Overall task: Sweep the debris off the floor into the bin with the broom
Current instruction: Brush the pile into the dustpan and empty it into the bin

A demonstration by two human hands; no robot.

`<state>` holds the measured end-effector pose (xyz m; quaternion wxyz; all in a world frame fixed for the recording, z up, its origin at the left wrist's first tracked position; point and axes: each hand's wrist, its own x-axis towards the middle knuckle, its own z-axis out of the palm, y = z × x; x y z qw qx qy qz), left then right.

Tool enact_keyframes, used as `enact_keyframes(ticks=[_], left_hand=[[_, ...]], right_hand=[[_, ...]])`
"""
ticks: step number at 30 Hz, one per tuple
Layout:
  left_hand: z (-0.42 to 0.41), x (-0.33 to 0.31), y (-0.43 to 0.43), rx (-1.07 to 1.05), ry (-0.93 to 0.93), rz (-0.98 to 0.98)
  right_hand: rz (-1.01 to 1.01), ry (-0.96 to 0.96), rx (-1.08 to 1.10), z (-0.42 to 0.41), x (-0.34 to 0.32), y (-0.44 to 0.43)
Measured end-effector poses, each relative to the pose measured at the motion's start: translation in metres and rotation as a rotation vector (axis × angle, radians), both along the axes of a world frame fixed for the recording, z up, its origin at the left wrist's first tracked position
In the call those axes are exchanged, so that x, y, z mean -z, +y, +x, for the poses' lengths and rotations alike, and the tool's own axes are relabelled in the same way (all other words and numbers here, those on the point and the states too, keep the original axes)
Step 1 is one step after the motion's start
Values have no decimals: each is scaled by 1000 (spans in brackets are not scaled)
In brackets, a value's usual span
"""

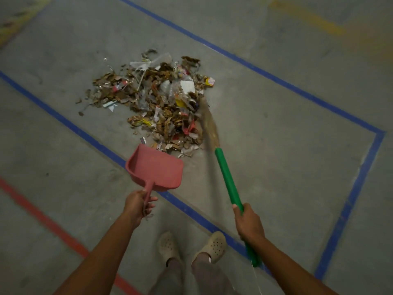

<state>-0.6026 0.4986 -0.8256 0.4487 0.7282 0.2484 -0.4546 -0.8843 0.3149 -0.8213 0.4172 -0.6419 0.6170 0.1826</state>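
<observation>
Head view, near stuff first: beige perforated clogs (pixel 213 245) planted on the grey concrete floor (pixel 276 167). Just ahead, the left hand (pixel 138 204) has its fingers curled round the short handle of a pinkish-red plastic dustpan (pixel 156 167). Its mouth points at the heap, just short of it, and I can't tell if the lip touches the floor.

The right hand (pixel 249 224) has its fingers clamped on a green-handled straw broom (pixel 229 179), with blurry bristles against the heap's right edge. Further out, the debris pile of torn cardboard, paper scraps and wrappers (pixel 157 96) sits inside a blue tape outline (pixel 350 201). No bin in shot.

Looks like the scoop-up step to me. Next it needs the pan lip flat at the pile's near edge, then short strokes pulling stuff in.
</observation>
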Motion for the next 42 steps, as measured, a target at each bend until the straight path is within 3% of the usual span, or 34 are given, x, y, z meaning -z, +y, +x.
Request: enact_keyframes(ticks=[7, 12, 15, 19, 25, 29, 35, 42], left_hand=[[28, 25, -4, -66, 101, -42], [49, 56, -17, -151, 196, -39], [60, 89, -28, -149, 249, 7], [73, 149, -43, -61, 187, 136], [72, 256, -53, 13, 71, 212], [77, 309, -60, 65, 26, 204], [104, 373, -67, 114, 25, 228], [142, 421, -110, 212, 49, 178]], right_hand=[[17, -174, 151, 18, -14, -48], [16, 1, 114, 66, 16, -106], [-9, 12, 103, 100, 54, -144], [-35, 42, -71, 115, 121, -172], [218, 84, 69, 142, 216, -213], [379, 12, 83, 156, 275, -234], [134, -9, 18, 170, 344, -277], [-76, 56, -403, 252, 390, -321]])
